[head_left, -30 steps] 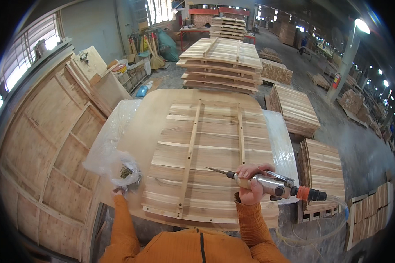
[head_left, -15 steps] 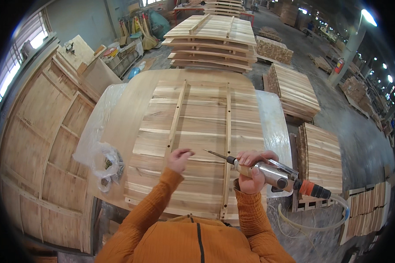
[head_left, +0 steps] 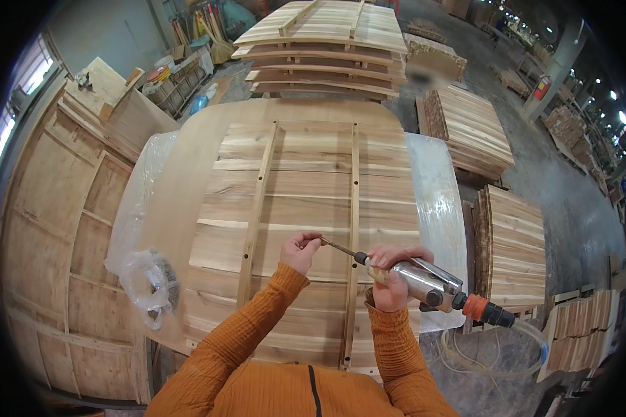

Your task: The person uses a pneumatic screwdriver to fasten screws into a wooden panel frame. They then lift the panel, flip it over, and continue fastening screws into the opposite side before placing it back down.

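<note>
A worker in orange sleeves brings both hands together over a slatted wood panel (head_left: 306,201) at the center of the frame. The right hand (head_left: 395,274), right of center, has its fingers wrapped around a silver power driver (head_left: 419,279), its long bit (head_left: 342,249) aimed left and held above the wood. The left hand (head_left: 300,251) meets it at the tip, thumb and fingers pinched together — whether a small piece sits between them is too fine to tell. Two narrow strips, a left strip (head_left: 257,187) and a right strip (head_left: 355,208), run up the panel, dotted with dark holes. The panel lies on a tan sheet (head_left: 167,174), where a clear plastic bag (head_left: 142,288) slumps at lower left, its contents dim through the film. More panels rise in a stack (head_left: 327,62) at top center. The risk sits at the fingertips: should the right hand squeeze the driver into life too soon, the spinning bit could nip the left fingers or fling loose anything they hold. A tip pressed down at a slant might skid and score the pale slats — and the hose (head_left: 540,351), looped at lower right, could drag the tool off line if it snagged.
</note>
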Demonstrator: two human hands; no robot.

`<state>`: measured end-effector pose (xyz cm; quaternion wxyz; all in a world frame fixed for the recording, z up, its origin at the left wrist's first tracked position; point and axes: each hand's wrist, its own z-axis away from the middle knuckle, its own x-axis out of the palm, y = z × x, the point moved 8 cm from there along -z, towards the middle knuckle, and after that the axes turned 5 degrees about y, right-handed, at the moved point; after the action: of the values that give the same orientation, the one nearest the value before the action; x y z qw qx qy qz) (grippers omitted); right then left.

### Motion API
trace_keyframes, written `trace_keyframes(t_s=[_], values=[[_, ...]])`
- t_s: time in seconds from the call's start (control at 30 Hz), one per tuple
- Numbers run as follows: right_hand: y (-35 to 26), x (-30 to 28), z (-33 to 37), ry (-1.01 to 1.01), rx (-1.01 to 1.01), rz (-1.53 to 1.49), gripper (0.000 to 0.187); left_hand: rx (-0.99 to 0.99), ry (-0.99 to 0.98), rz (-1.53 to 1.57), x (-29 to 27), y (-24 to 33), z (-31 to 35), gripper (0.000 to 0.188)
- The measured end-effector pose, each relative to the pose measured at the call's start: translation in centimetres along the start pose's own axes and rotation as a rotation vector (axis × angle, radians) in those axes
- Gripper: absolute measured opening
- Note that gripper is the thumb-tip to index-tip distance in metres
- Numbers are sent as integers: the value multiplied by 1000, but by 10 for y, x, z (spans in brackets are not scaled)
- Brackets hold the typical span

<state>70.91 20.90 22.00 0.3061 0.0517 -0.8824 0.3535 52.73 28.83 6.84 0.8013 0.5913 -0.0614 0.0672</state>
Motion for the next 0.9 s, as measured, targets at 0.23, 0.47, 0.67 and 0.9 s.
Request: trace_keyframes(t_s=[0.23,0.47,0.67,0.9], values=[[84,-12,-35,-61,78,96,35,-75,-57,24,26,-17,-59,21],[194,-7,-158,-155,122,328,33,-141,-343,42,87,6,-224,40],[300,-15,-280,-145,-23,330,26,-302,-470,91,151,29,-344,48],[372,-19,-320,-125,96,422,23,-371,-493,149,156,2,-414,47]])
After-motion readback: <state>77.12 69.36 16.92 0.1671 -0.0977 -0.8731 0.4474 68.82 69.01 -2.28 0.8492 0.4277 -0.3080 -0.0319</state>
